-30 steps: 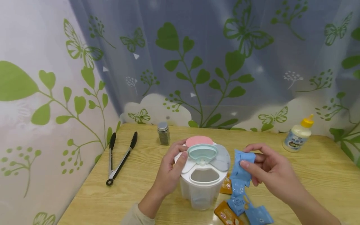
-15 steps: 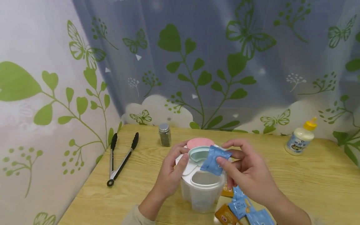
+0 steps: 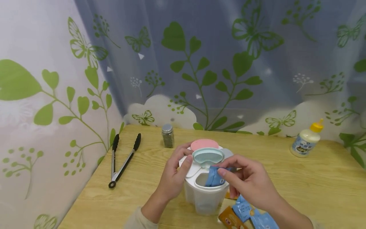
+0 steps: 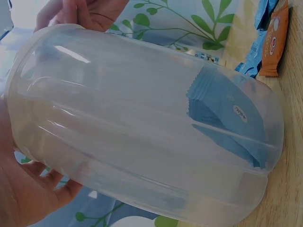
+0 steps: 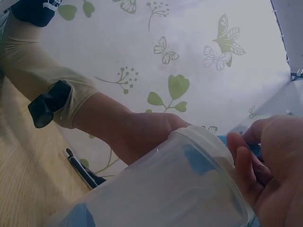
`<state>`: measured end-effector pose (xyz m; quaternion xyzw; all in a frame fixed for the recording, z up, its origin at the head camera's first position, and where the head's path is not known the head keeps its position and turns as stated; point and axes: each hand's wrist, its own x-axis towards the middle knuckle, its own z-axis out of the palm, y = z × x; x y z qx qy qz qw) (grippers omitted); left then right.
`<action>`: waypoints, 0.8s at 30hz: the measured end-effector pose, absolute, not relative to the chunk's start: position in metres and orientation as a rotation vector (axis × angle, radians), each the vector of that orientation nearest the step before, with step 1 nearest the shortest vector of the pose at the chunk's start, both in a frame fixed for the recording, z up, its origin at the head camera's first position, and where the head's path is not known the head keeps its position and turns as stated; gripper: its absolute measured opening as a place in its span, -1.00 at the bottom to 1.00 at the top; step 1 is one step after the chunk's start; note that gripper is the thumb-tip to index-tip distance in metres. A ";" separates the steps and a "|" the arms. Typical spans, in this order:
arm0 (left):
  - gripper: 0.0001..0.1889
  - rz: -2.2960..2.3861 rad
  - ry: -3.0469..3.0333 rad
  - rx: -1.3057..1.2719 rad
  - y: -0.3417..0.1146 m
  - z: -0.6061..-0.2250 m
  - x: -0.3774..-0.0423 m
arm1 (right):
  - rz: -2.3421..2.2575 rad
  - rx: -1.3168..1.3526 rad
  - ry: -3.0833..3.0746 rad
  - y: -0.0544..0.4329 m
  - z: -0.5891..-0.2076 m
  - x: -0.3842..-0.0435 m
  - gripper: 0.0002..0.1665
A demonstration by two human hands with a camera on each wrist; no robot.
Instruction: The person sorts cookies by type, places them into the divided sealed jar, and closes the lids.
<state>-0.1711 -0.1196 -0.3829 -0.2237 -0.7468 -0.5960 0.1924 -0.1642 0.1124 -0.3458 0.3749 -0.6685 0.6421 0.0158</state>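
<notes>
My left hand point(image 3: 173, 173) grips the left side of a translucent plastic canister point(image 3: 207, 202) with a white, sectioned lid. One lid flap, mint green point(image 3: 208, 156), stands raised behind an opening. Between thumb and fingers, my right hand point(image 3: 255, 183) pinches a small blue packet point(image 3: 213, 178), its lower end tucked into that opening. The right wrist view shows the packet's blue end point(image 5: 196, 160) through the wall, just below the rim. Another blue packet point(image 4: 229, 111) lies at the canister's bottom in the left wrist view.
Several blue packets point(image 3: 264, 221) and orange packets point(image 3: 231, 218) lie right of the canister. Tongs point(image 3: 121, 165) rest at the left. A spice jar point(image 3: 167, 136) stands behind, and a yellow-capped squeeze bottle point(image 3: 306, 141) at the back right. A patterned curtain point(image 3: 211, 82) hangs beyond the table.
My right hand has carried the blue packet leftward from beside the canister, over the lid, and then down into the opening. My left hand has kept its hold on the canister.
</notes>
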 end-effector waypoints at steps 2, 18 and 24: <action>-0.86 -1.660 -2.092 -0.628 -0.120 -0.383 -0.171 | 2.032 1.154 -2.080 0.115 -0.345 -0.164 -0.75; -0.87 -1.659 -2.072 -0.641 -0.118 -0.381 -0.173 | 2.140 0.924 -2.042 0.165 -0.356 -0.169 -0.67; -0.86 -1.663 -2.080 -0.625 -0.120 -0.382 -0.172 | 2.151 0.795 -2.132 0.188 -0.371 -0.175 -0.66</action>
